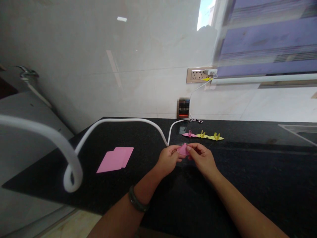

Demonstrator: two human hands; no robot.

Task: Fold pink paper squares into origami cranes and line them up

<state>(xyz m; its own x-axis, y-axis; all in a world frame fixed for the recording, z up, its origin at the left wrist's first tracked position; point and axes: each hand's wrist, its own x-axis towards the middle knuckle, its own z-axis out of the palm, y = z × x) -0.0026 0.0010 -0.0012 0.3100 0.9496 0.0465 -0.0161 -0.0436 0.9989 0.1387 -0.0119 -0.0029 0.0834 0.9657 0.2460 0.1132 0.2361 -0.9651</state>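
Observation:
Both hands meet over the black counter [247,178] and pinch a small folded pink paper [183,149] between them. My left hand [168,159] grips its left side with curled fingers; a dark band sits on that wrist. My right hand [201,157] holds the right side with thumb and fingertips. Behind the hands, three finished paper cranes stand in a row: a pink crane [189,134], a yellow crane [202,135] and another yellow crane [216,136].
Flat pink paper sheets [116,159] lie to the left. A thick white cable [123,121] loops across the counter toward a wall socket [200,75]. A small dark device [183,108] leans against the tiled wall. A sink edge [299,130] shows at right.

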